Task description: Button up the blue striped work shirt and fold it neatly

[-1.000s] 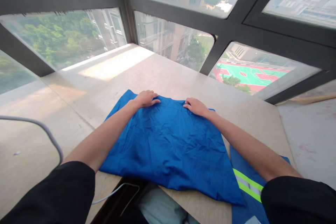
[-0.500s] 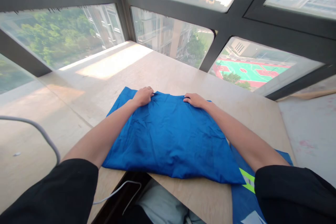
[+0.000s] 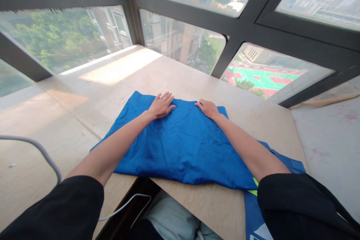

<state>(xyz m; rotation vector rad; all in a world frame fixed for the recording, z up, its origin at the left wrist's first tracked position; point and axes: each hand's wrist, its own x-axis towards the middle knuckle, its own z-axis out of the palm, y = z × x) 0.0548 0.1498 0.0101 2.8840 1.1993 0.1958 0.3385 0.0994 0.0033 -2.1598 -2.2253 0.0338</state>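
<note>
A bright blue garment (image 3: pixel 180 150), folded and lightly creased, lies across the wooden surface in front of me. My left hand (image 3: pixel 162 105) rests flat near its far edge, fingers spread and a ring showing on one of them. At the same edge, a little to the right, my right hand (image 3: pixel 208 109) has its fingers curled over the cloth and grips it. Under my right forearm a second piece of blue cloth (image 3: pixel 284 157) shows, with a yellow-green strip partly hidden by my sleeve.
Dark window frames (image 3: pixel 180 7) bound the wooden surface (image 3: pixel 118 90) at the back. A grey cable (image 3: pixel 36 144) curves in at the left. A thin white cord (image 3: pixel 123 206) hangs by the dark opening near my body. A floral wall (image 3: pixel 326 146) stands at the right.
My left hand has gone from gripping the far edge to lying flat, fingers spread. The garment's near edge has shifted away from me. My right hand stays at the far edge.
</note>
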